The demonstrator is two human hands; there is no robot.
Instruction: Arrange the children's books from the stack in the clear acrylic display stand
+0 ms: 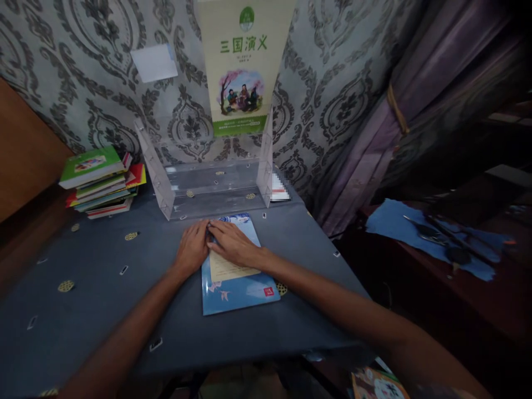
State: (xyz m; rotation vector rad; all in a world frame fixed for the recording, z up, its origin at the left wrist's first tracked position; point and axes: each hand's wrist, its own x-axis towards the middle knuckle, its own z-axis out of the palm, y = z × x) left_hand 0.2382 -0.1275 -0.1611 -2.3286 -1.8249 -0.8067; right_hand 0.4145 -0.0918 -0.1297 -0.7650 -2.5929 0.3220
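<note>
A blue book with a cream panel, pink flowers and a small red mark on its cover lies closed on the table. My right hand rests palm down across its upper part, fingers stretched toward the upper left corner. At the book's left edge is my left hand, also palm down, its fingertips meeting those of the right. The fingers of both hands look extended; what lies beneath the fingertips is hidden. Just beyond the hands stands a clear plastic rack with pegged side panels.
A dark grey tablecloth covers the table. Several books form a stack at the back left. A tall green-and-cream book stands upright above the rack. Tools lie on a blue cloth at right. A purple curtain hangs nearby.
</note>
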